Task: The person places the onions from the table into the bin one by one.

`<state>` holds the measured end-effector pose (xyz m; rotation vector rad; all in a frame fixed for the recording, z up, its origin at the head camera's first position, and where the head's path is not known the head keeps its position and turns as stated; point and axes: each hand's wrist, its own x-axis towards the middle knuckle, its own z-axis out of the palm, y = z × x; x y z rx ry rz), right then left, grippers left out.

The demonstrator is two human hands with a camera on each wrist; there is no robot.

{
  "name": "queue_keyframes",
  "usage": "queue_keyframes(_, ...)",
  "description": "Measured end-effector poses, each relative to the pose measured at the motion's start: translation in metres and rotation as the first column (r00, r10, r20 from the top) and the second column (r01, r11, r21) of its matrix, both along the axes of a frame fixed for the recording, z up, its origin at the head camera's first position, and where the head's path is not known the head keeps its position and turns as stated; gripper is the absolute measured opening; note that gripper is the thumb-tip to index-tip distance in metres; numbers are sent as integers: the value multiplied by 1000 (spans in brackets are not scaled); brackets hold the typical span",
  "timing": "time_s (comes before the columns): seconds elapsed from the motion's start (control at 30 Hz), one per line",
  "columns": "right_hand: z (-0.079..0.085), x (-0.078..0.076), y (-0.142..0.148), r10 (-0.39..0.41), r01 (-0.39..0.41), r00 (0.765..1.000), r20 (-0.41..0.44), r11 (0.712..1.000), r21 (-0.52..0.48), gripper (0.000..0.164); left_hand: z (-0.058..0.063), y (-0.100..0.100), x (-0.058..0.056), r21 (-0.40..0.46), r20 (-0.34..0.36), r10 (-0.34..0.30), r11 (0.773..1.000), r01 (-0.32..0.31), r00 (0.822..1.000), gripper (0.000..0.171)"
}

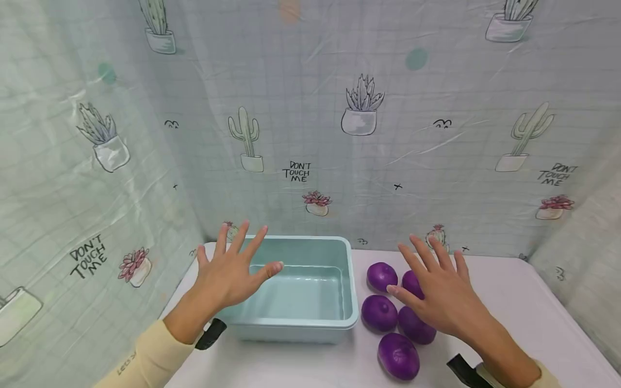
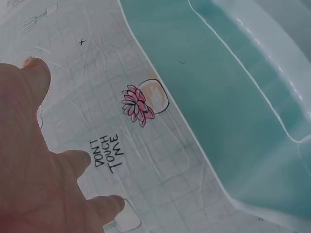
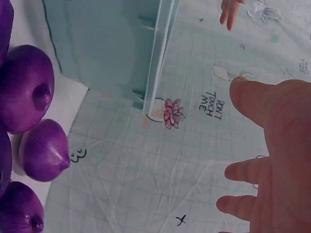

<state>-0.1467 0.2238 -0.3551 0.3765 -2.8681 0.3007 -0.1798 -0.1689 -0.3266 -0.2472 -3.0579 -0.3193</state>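
Observation:
A pale blue-green rectangular basin (image 1: 291,323) stands on the white table, nothing visible inside it. My left hand (image 1: 228,275) is raised over the basin's left side, fingers spread and holding nothing. In the left wrist view that hand (image 2: 34,155) shows beside the basin wall (image 2: 204,97). Several shiny purple onions (image 1: 399,357) lie grouped just right of the basin. Over their right side my right hand (image 1: 443,293) is held up with fingers spread, hiding part of two onions. The right wrist view has pointed onions (image 3: 44,150) at left and the bare right hand (image 3: 286,145) at right.
The white table (image 1: 504,302) runs along the front and right. Behind and on both sides hangs a curtain (image 1: 310,108) printed with cacti and lettering; the basin's back stands close to it. Each wrist wears a black band (image 1: 211,334).

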Motion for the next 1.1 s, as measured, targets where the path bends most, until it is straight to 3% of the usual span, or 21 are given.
queue_keyframes(0.47, -5, 0, -2, 9, -9, 1000, -9, 1000, 13, 87, -12, 6, -4, 6, 24, -3, 1000, 3, 1000, 96)
queue_keyframes(1.1, -16, -3, 8, 22, -22, 1000, 18, 1000, 1, 86, -19, -16, -4, -20, 14, 39, 999, -39, 999, 97)
